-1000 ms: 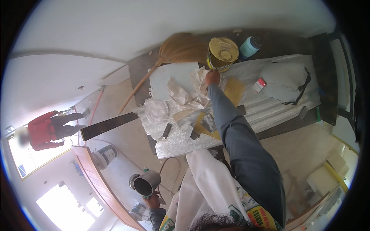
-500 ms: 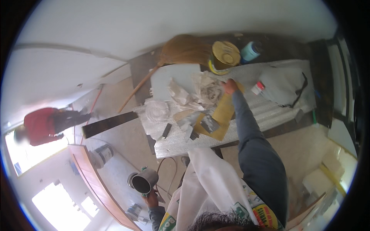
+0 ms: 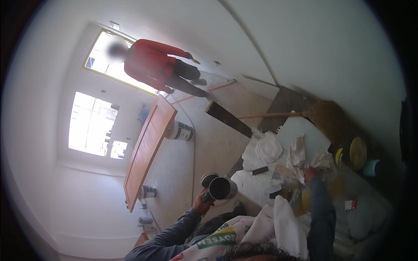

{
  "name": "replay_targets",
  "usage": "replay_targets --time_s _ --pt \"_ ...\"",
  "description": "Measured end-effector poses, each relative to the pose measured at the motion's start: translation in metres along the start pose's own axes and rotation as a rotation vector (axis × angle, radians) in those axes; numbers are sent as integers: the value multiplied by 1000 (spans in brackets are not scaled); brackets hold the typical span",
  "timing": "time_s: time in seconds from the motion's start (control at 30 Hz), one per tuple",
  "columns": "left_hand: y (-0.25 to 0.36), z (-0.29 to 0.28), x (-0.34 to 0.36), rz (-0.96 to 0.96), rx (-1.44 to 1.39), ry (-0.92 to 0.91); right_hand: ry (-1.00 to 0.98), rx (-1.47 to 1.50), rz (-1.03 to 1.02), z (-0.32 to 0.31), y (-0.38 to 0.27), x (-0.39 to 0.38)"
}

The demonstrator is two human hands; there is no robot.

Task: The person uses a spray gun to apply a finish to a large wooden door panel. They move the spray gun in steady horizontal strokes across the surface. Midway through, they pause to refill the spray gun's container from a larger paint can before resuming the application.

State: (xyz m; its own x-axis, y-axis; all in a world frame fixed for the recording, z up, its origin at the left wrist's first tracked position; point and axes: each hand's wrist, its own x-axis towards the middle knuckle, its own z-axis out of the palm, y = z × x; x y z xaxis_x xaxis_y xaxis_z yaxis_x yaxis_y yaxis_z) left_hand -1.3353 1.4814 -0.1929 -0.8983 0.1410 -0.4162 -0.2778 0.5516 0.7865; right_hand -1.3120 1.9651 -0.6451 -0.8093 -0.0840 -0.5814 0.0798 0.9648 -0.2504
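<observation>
My left hand grips a grey metal cup-like container with a green fitting and a round part on its side, held open end up. My right hand reaches into crumpled white paper on the table, its fingers partly hidden. Around it lie yellow sheets, dark blocks and a ring of white material on silver foil sheeting. A gold-lidded tin and a light blue bottle stand beyond.
A person in red stands by a bright doorway. A wooden panel rests on pails. A dark plank juts from the table; a straw broom lies behind it. A hose runs along the floor.
The view has swung left, bringing the doorway and person toward the centre. My right hand has moved from beside the tin to the crumpled paper. My left hand still holds the metal container.
</observation>
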Motion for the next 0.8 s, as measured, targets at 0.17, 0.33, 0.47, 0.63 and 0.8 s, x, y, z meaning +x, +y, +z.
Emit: replay_targets --time_s 0.17,0.33,0.47,0.63,0.8 --pt "-5 0 2 2 -27 34 522 230 272 26 82 -96" --pt "-8 -1 15 -8 -52 12 1044 195 605 20 153 -118" --pt "3 6 19 -5 -23 7 1386 353 909 -25 158 -135" --pt "18 12 19 47 -9 -20 1311 316 947 -12 187 -162" --pt "25 17 24 66 18 -25 1179 320 703 -30 209 -182"
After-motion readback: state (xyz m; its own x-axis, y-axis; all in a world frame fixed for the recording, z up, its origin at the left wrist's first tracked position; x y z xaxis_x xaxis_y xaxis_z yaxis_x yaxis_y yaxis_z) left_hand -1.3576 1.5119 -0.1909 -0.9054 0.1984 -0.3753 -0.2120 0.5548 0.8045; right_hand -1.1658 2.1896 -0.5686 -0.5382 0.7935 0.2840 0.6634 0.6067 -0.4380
